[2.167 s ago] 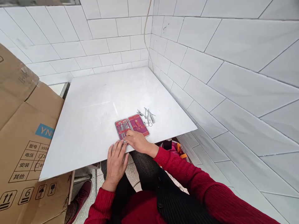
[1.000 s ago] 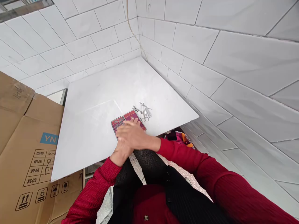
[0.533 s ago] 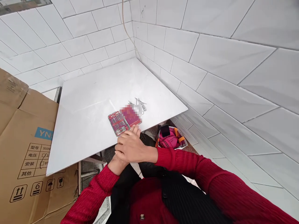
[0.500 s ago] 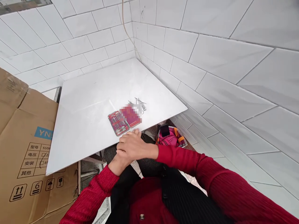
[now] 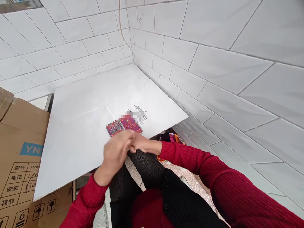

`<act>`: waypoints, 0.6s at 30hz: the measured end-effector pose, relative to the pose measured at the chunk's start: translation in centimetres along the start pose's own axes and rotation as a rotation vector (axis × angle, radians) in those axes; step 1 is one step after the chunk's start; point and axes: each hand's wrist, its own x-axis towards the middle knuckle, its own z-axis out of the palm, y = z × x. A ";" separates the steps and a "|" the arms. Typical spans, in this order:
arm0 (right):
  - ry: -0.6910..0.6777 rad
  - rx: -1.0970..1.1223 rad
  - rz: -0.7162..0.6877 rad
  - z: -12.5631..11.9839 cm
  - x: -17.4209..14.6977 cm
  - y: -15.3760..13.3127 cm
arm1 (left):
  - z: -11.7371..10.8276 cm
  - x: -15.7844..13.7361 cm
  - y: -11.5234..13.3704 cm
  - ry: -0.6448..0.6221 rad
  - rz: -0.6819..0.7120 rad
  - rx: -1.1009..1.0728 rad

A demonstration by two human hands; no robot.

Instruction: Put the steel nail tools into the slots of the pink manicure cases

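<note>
My left hand [image 5: 116, 148] and my right hand [image 5: 140, 141] are clasped together above the table's front edge. The left hand's fingers are curled round the right hand, whose own fingers are mostly hidden. No tool shows in either hand. Just beyond them an open manicure set case [image 5: 131, 125] lies on the white table [image 5: 78, 133]. Small metal tools [image 5: 115, 128] sit in rows in its left half, partly covered by my hand. The right half has a purple and red lining. Several loose metal manicure tools [image 5: 140, 109] lie behind the case, part of them blurred out.
A large cardboard box [image 5: 21, 129] stands against the table's left side. White tiled walls [image 5: 213, 72] meet behind the table, with a thin cable [image 5: 120, 22] hanging in the corner. Below the right edge, a dark phone-like object [image 5: 165, 136] lies on pink and orange items.
My hands have gone from lying stacked to a clasp, with the left hand raised and turned over the right. The view has tilted and shifted slightly. The case and loose tools remain on the table.
</note>
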 end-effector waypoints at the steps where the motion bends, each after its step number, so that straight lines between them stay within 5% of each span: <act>1: 0.013 0.011 -0.008 -1.6 0.5 -0.3 | 0.1 0.8 -1.5 0.091 -0.091 0.050; 5: 0.448 -0.311 -0.110 -9.9 3.2 -1.6 | 2.1 3.0 -7.7 0.157 -0.243 0.208; 8: 0.629 -0.678 0.024 -14.6 5.2 -1.9 | 4.3 3.1 -11.2 0.120 -0.287 0.247; 11: 0.567 -0.957 0.162 -16.1 6.7 -1.9 | 6.1 2.2 -13.5 0.059 -0.329 0.219; 18: 0.290 -1.455 0.391 -14.9 10.6 -4.4 | 7.3 0.5 -15.2 -0.155 -0.357 0.039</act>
